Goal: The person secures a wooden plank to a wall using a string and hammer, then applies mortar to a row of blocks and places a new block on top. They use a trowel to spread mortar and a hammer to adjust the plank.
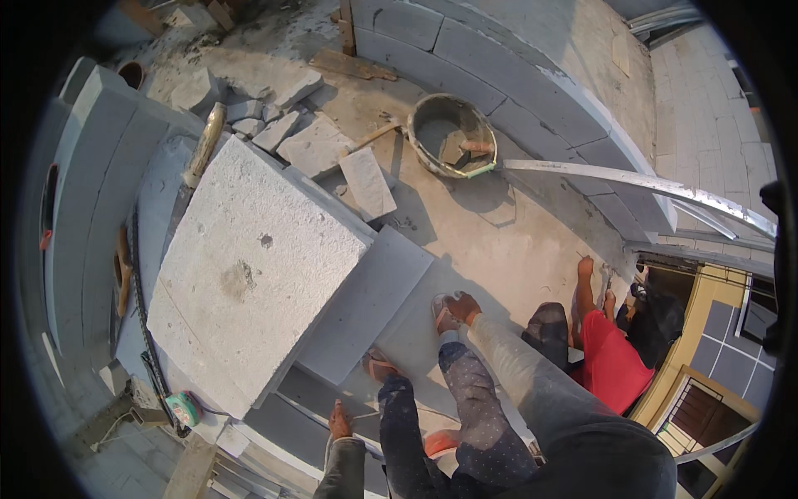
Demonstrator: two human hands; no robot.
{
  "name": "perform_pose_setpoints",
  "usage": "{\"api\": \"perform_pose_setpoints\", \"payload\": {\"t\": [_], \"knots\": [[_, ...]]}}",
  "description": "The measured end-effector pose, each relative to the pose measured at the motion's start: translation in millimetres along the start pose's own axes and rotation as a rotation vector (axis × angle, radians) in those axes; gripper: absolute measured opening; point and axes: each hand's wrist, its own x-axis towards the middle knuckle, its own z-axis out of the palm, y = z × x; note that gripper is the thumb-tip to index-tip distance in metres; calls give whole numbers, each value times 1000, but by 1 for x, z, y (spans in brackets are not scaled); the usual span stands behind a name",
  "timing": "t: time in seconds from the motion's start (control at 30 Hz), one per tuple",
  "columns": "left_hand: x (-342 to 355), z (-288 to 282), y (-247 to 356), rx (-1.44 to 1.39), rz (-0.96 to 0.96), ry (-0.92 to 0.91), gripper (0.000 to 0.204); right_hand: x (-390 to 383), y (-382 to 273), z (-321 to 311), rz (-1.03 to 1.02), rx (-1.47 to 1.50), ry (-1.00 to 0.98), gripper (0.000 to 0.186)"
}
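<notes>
A large white concrete block [258,266] with a rough, chipped top stands at the left, over a smooth grey slab [370,299]. My left hand [339,420] is low, near the block's nearest corner, fingers stretched forward and apart from the block. A thin pale strip runs beside it. My right hand [463,307] hangs over my sandalled foot with fingers curled; what is inside them, if anything, is hidden. Along the block's far left edge lies a long tool with a wooden handle [205,145]; its dark blade is partly hidden by the block.
A bucket [451,137] of wet mortar holds a trowel-like tool [475,146]. Broken block pieces [278,129] litter the floor. A co-worker in a red shirt [615,362] crouches at the right. Low block walls [519,71] border the area. A green-and-red round reel [184,409] lies nearby.
</notes>
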Motion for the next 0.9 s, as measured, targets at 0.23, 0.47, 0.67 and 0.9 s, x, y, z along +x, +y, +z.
{"api": "perform_pose_setpoints", "payload": {"t": [0.23, 0.47, 0.67, 0.9], "knots": [[130, 12, 3, 8, -149, 70, 101, 160, -58, 23, -240, 30, 288, 71], [178, 59, 48, -17, 41, 168, 89, 218, -67, 51, -487, 85, 208, 53], [199, 69, 52, -151, 66, 28, 84, 238, -56, 56, -597, -145, 44, 42], [216, 46, 39, -87, -10, 6, 82, 192, -72, 36, -340, -154, -45, 69]]}}
